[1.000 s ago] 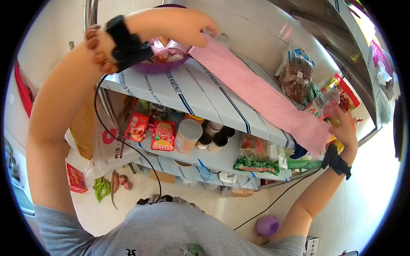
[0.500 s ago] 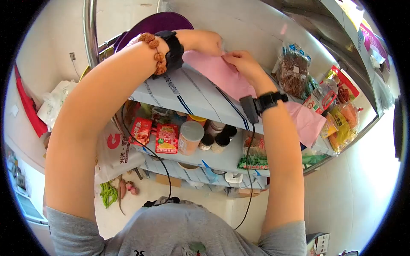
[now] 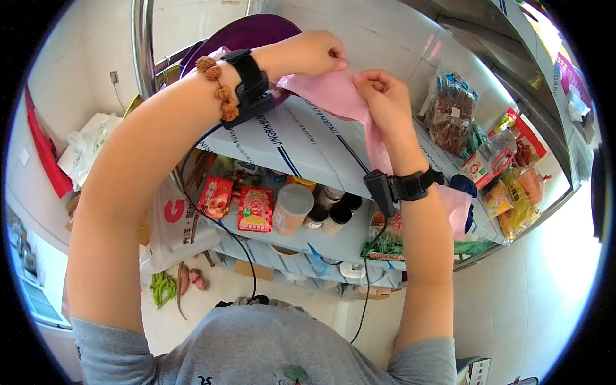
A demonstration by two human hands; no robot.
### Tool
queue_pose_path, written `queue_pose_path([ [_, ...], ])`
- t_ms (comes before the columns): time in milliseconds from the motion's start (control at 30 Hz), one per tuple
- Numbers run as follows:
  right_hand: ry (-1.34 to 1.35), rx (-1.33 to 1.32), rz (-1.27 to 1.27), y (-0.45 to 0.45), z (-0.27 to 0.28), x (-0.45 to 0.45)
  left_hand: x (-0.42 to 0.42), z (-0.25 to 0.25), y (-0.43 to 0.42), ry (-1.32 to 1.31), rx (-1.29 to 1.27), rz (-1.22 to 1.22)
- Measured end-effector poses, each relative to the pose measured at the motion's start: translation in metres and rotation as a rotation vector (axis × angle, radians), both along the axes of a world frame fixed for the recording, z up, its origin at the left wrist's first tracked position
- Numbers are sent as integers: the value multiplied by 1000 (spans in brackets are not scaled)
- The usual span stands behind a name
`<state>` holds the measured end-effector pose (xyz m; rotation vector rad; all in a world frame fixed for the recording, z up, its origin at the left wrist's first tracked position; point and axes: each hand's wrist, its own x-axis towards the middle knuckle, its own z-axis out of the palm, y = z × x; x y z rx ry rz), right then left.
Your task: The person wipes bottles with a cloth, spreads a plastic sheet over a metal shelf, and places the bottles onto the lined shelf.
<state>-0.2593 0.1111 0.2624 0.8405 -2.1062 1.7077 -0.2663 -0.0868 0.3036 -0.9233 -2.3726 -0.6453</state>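
Sheet of thin pink material [image 3: 327, 95], far edge pinched in left grip [image 3: 321, 52] and right grip [image 3: 388, 99]; pale, dark-lettered shelf [image 3: 301, 131] below. Edge-handling step, seemingly; next probably calls for even tension.

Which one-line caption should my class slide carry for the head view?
Left hand and right hand grip a pink sheet by its edge above a lettered shelf.

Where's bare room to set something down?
On the silver printed shelf: the strip between the thin pink sheet and the shelf's front edge. The right end is crowded with a brown-filled clear bag and yellow plastic packets.
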Motion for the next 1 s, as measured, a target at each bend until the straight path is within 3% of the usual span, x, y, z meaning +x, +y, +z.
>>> queue_pose_path([
  [200,26,-303,103,-8,-6,4,-4,2,15,-72,222,31],
  [600,-207,-520,295,-8,-12,9,10,4,16,-877,723,-159],
  [700,-237,-545,355,-11,-9,13,14,4,15,-911,801,-188],
  [800,-155,-293,279,1,1,8,23,5,-7,-604,506,-274],
  [900,96,117,9,5,8,19,34,8,-17,-593,376,-197],
  [1000,899,225,-330,-12,14,58,35,5,-18,-571,466,-148],
])
